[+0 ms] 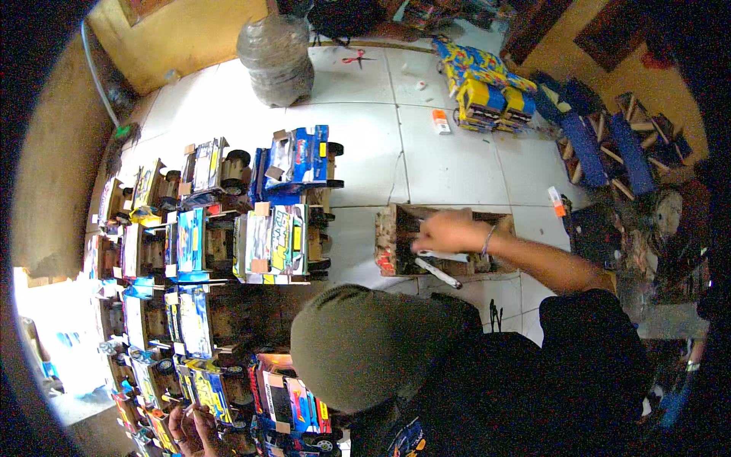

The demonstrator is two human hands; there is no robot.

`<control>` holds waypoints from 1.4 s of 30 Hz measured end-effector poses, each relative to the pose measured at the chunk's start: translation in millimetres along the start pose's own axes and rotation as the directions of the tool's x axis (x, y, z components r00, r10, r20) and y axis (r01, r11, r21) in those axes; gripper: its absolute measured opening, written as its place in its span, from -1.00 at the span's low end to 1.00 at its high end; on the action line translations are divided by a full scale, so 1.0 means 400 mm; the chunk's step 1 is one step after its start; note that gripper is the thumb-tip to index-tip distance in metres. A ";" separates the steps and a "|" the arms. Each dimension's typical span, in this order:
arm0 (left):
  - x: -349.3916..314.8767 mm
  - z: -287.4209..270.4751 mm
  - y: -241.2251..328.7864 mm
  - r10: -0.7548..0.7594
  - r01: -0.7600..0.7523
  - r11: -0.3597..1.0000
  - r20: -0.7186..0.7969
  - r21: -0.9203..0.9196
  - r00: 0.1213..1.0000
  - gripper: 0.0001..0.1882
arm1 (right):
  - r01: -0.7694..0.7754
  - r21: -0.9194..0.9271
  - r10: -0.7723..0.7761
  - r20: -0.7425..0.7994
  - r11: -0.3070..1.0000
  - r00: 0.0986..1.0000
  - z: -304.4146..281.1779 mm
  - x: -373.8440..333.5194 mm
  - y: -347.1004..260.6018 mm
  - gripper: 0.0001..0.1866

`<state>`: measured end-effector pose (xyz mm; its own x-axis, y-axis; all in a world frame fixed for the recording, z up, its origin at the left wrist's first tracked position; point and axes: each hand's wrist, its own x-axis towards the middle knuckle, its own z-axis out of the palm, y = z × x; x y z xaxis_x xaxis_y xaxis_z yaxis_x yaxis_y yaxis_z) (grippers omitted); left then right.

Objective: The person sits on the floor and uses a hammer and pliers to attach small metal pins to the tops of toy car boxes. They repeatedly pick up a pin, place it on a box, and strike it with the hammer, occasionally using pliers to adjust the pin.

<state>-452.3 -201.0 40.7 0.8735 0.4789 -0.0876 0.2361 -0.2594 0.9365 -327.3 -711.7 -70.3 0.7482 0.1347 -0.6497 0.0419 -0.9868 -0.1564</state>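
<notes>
My left hand (196, 431) comes in at the lower left edge, small and partly cut off. Its fingers are bent together, and whatever they hold is too small to name. It is right beside a yellow and blue toy truck (207, 387) in a row of wooden toy trucks. I do not see my right hand. Another person in an olive cap (373, 343) and black shirt fills the lower middle. That person's hand (451, 231) reaches into an open wooden box (384, 263). A white, pen-shaped marker (439, 273) lies across the box's near side.
Several rows of toy trucks (276, 240) cover the left side. A plastic-wrapped bundle (276, 65), red scissors (356, 59) and an orange and white packet (440, 122) are on the white tiles. Yellow and blue toy trucks (487, 99) and blue frames with wooden rods (630, 148) stand back right.
</notes>
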 end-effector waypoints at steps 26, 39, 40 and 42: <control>0.299 0.019 0.107 0.046 -0.039 0.995 -0.080 0.090 0.996 -0.65 | 0.214 -0.069 -0.225 -0.246 0.974 0.943 0.174 0.489 0.486 -0.52; 1.097 0.087 0.127 0.155 -0.154 0.988 0.128 -0.020 0.980 -0.62 | 0.304 0.792 0.287 -0.504 0.529 0.814 -0.315 0.442 0.199 -0.56; 1.141 0.105 0.122 0.153 -0.143 0.987 0.165 -0.074 0.974 -0.63 | 0.289 0.801 0.297 -0.490 0.524 0.820 -0.352 0.438 0.161 -0.54; 1.220 0.137 0.120 0.188 -0.187 0.982 0.210 -0.027 0.959 -0.68 | 0.294 0.804 0.292 -0.488 0.517 0.822 -0.413 0.441 0.097 -0.54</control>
<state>8.7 -25.6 24.3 0.9718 0.2348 0.0211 0.0572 -0.3218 0.9451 -84.5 -740.9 -68.1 0.9509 -0.2212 -0.2166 -0.2909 -0.3986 -0.8698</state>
